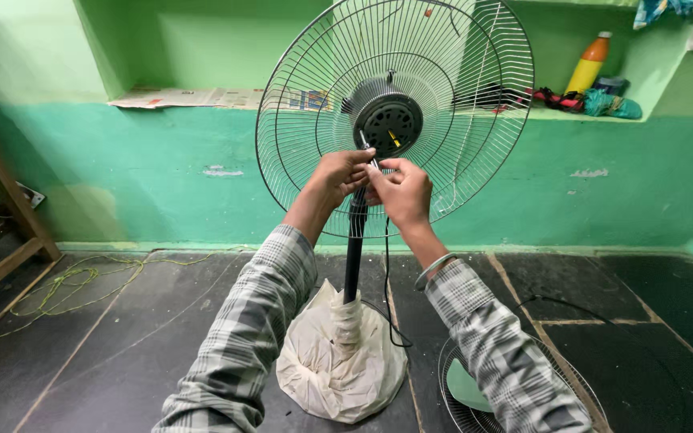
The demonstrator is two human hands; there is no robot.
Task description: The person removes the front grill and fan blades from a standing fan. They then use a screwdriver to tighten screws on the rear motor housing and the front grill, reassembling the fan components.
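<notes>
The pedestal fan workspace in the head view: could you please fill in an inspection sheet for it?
Surface: dark tiled floor, dusty.
Job's things: pedestal fan's rear wire guard on black pole; motor hub exposed, no blades; base wrapped in pale plastic.
Clutter: second wire guard lying on floor at right; yellow-green cord at left.
Hands: left hand and right hand meet below the hub, pinching a small part; too small to tell.
Cables: black cable hangs beside pole.
Surroundings: green wall; shelf with orange-capped yellow bottle; wooden frame at left.
</notes>
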